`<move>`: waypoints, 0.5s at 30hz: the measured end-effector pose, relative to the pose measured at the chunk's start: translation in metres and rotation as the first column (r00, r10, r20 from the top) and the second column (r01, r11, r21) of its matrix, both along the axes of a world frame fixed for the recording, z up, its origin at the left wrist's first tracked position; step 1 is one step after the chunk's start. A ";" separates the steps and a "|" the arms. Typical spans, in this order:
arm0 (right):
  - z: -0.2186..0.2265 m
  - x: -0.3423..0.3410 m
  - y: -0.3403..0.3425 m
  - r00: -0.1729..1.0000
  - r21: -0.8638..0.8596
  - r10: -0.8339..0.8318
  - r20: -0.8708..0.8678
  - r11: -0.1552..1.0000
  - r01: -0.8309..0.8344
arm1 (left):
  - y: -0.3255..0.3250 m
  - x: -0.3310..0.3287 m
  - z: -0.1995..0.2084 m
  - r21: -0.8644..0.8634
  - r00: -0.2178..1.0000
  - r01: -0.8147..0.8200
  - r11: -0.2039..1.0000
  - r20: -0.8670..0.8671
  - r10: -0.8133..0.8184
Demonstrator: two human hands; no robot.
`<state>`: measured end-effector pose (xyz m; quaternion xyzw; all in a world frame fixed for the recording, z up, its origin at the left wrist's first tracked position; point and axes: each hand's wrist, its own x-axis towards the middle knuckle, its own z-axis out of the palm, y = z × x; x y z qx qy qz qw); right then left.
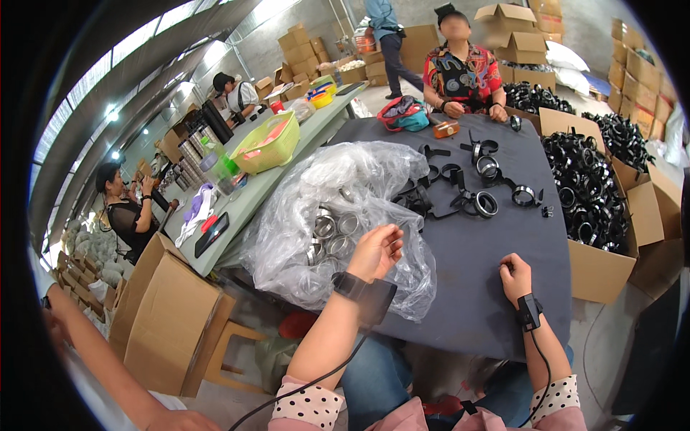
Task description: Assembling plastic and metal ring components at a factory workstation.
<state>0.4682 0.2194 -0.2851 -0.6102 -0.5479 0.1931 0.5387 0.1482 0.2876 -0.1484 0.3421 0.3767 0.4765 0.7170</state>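
My left hand (pixel 377 253) hovers over the near right part of a clear plastic bag (pixel 402 280). Its fingers are loosely curled and apart, with nothing visible in them. Several shiny metal rings (pixel 325 227) lie inside the bag, left of that hand. My right hand (pixel 516 279) rests near the right edge of the dark grey table (pixel 460 287), its fingers curled closed and no object showing. Beyond both hands lie several black ring-shaped parts with metal rims and arms (pixel 485 204). A few small black pieces (pixel 548 211) sit at the right edge.
A cardboard box (pixel 600 269) heaped with black parts stands right of the table. Opposite sits a person in a patterned shirt (pixel 463 75). Left is a green table (pixel 255 188) with a yellow-green basket (pixel 277 147) and a phone (pixel 211 235). Another person's arm (pixel 100 352) reaches in at lower left.
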 end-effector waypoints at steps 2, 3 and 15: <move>-0.006 0.002 0.002 0.993 -0.025 0.009 -0.114 1.000 -0.012 | 0.002 -0.004 -0.007 -0.045 0.999 -0.005 0.999 0.034 0.007; -0.007 0.005 0.003 0.989 -0.022 0.023 -0.149 0.999 -0.026 | 0.003 -0.004 -0.009 -0.060 0.999 -0.002 0.998 0.052 0.005; -0.008 0.018 0.002 0.907 -0.050 0.052 -0.417 0.995 -0.081 | 0.001 0.001 -0.020 0.207 0.869 0.040 0.978 -0.491 0.069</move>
